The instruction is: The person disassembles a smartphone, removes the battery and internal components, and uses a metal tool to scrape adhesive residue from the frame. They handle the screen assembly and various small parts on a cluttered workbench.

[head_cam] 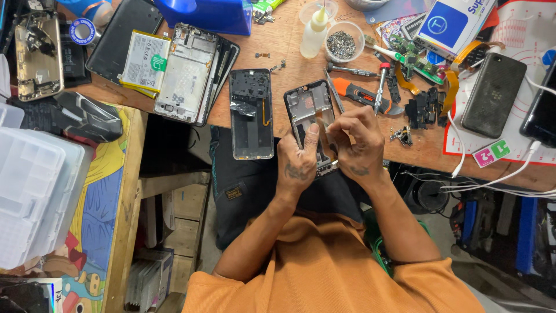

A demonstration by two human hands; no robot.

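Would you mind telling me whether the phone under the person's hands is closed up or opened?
Opened: the phone frame lies with its bare inner chassis showing, no cover on it, while the left hand and right hand press on its lower end.

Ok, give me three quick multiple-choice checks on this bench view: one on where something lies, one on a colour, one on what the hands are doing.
1. Where does the second open phone frame lie, seen in the picture?
A. left of the frame being worked on
B. right of it
C. on the red mat

2. What colour is the handle of the utility knife?
A. blue
B. orange and black
C. green

3. What is the state of the two hands?
A. both resting idle on the bench
B. one lifted away
C. both on the phone frame

Answers: 1 A, it sits just left on the wooden bench. 2 B, orange with black shows beside the screwdriver. 3 C, left hand and right hand both close on the frame's lower end.
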